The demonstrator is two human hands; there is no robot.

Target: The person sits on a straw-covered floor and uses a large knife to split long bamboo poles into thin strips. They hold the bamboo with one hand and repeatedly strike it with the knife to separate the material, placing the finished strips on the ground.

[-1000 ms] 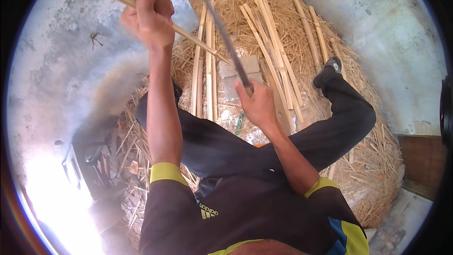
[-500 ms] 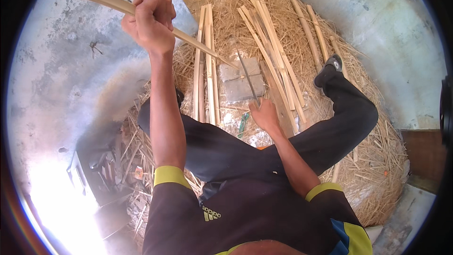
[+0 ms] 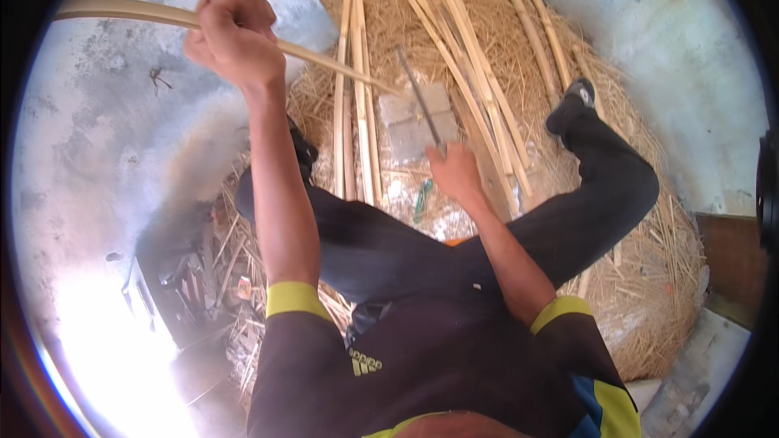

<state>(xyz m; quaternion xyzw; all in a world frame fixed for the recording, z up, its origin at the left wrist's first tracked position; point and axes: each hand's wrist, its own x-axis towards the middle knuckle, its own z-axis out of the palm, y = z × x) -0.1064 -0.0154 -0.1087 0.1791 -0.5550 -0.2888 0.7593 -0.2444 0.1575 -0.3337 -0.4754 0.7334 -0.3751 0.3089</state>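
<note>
My left hand (image 3: 234,32), raised at the upper left, is closed around a long bamboo strip (image 3: 324,61). The strip slants down from the far left, and its lower end reaches over two grey blocks (image 3: 406,142) on the ground. In front of my lap, my right hand (image 3: 456,172) is closed on the handle of a long, narrow, dark knife (image 3: 423,104). Its blade points away from me and crosses above the blocks, close by the strip's end. Whether blade and strip touch, I cannot tell.
Split bamboo strips (image 3: 363,97) lie left of the blocks, and another bundle (image 3: 479,73) lies to their right. Rounder poles (image 3: 552,36) rest farther right. Shavings (image 3: 389,12) cover the ground. A small green item (image 3: 422,199) lies between my legs. Pale walls curve around both sides.
My left hand has shifted left with the bamboo strip. My right hand and the knife have moved a little farther from me. The view has shifted slightly too.
</note>
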